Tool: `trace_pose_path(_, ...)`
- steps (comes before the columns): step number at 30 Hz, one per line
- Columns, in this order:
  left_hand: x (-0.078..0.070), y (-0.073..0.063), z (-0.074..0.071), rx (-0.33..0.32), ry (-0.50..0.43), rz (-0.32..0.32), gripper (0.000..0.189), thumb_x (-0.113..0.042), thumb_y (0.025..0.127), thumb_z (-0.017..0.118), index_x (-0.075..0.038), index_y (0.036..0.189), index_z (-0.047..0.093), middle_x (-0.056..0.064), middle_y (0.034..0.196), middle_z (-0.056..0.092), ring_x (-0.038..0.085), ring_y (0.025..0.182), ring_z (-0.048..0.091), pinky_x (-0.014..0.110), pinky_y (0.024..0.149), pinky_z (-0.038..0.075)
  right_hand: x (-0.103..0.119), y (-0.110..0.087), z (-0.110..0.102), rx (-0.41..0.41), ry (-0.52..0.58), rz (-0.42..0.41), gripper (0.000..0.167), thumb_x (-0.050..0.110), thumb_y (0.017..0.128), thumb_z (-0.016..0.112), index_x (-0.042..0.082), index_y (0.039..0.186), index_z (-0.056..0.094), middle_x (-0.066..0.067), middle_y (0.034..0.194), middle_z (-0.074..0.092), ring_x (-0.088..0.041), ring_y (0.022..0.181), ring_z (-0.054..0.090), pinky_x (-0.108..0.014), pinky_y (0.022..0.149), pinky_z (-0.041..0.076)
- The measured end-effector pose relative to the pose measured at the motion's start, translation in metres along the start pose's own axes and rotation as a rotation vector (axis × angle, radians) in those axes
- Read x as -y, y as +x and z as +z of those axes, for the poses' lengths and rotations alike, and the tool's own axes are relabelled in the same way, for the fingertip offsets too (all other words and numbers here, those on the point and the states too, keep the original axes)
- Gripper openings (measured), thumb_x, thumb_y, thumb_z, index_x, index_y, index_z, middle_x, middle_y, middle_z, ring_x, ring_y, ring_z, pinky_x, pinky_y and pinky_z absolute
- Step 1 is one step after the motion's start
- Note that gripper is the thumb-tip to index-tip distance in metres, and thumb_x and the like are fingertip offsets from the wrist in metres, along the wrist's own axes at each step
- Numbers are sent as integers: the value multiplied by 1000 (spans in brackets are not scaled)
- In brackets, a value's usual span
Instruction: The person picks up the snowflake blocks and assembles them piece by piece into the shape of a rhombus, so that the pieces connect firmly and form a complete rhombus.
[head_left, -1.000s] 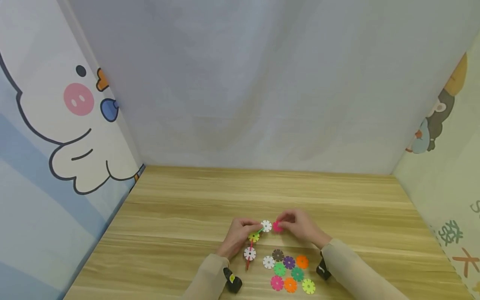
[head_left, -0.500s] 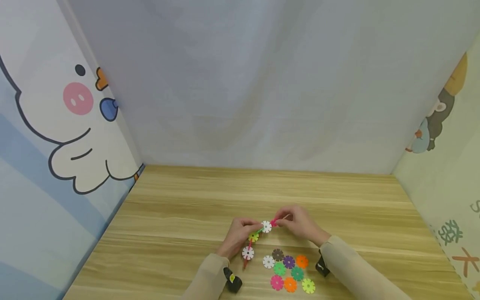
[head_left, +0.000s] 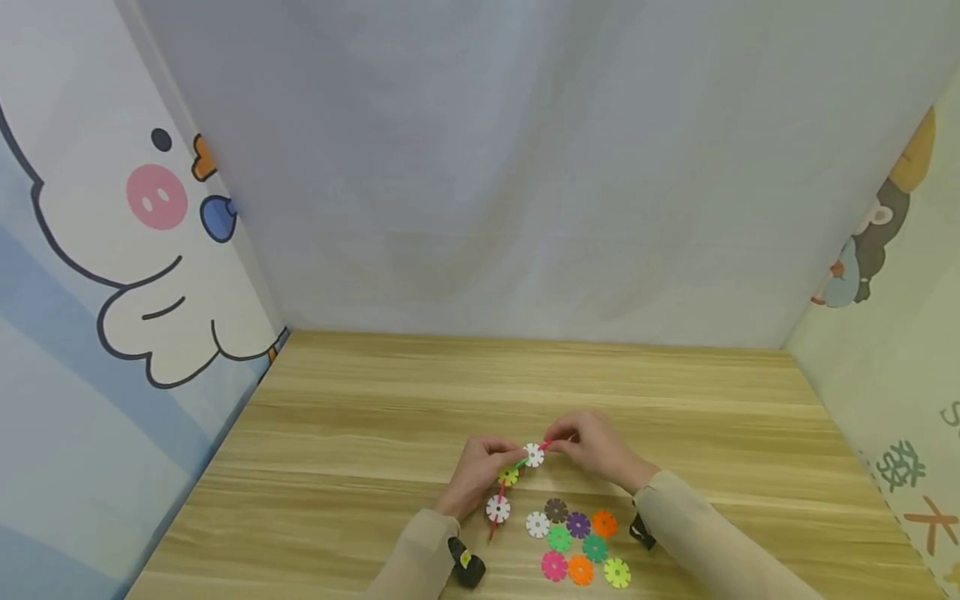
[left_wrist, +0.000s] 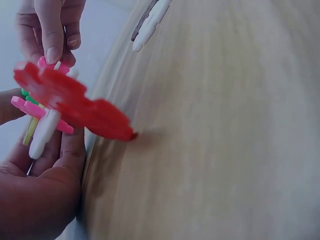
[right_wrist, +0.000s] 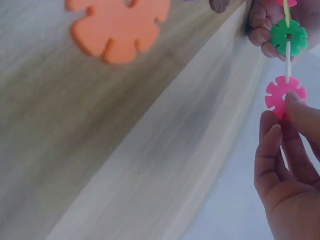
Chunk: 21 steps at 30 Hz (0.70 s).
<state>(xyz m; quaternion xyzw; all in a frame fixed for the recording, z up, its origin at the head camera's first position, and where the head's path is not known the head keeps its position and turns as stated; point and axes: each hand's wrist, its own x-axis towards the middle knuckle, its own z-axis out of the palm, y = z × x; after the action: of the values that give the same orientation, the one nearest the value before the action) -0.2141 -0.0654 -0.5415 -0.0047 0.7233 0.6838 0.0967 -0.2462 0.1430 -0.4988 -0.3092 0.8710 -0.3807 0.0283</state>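
Note:
A chain of slotted plastic snowflake discs runs between the two hands. My left hand [head_left: 478, 471] pinches it by the green disc [right_wrist: 296, 46]. Below that hand hang a yellow disc [head_left: 508, 476], a pink disc [left_wrist: 32, 108], a white disc [head_left: 498, 509] and, at the bottom end, a red disc [left_wrist: 75, 102]. On the other side of the green disc is another white disc [head_left: 534, 455]. My right hand [head_left: 596, 447] pinches a bright pink disc [right_wrist: 276, 95] between thumb and fingers, its edge meeting that white disc at a right angle.
Several loose discs lie flat on the wooden table [head_left: 360, 400] in front of the hands, among them an orange one [head_left: 604, 523], a purple one [head_left: 578, 525] and a brown one [head_left: 556, 510]. A pale curtain [head_left: 525, 208] hangs behind the table, with printed panels at both sides.
My right hand has moved left, bringing the pink disc from beside the white disc up against its edge, and has turned it edge-on. The left hand has stayed nearly still.

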Motion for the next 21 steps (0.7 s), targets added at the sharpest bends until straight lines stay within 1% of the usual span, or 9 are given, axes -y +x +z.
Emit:
trace_pose_path(7, 2, 1, 0, -13, 18, -14, 15, -14, 80, 75, 1, 83, 73, 5, 82, 68, 17, 77, 56, 30, 69, 44, 0, 1, 1, 1, -15, -9, 4, 10, 84, 73, 13, 86, 75, 9, 82, 68, -5, 73, 61, -25, 66, 51)
trace_pose_path(13, 5, 2, -1, -19, 23, -33, 15, -16, 81, 75, -1, 83, 74, 5, 84, 67, 18, 80, 56, 31, 71, 43, 2, 4, 1, 10, -27, -67, 6, 6, 84, 72, 11, 84, 75, 3, 81, 70, -6, 72, 62, -24, 66, 51)
trace_pose_path(21, 6, 2, -1, -31, 5, -48, 14, -14, 82, 74, -1, 84, 74, 5, 85, 67, 18, 80, 55, 30, 69, 43, 4, 8, 2, 8, -68, -109, 7, 3, 82, 73, 10, 83, 75, 2, 80, 70, -7, 73, 63, -23, 67, 51)
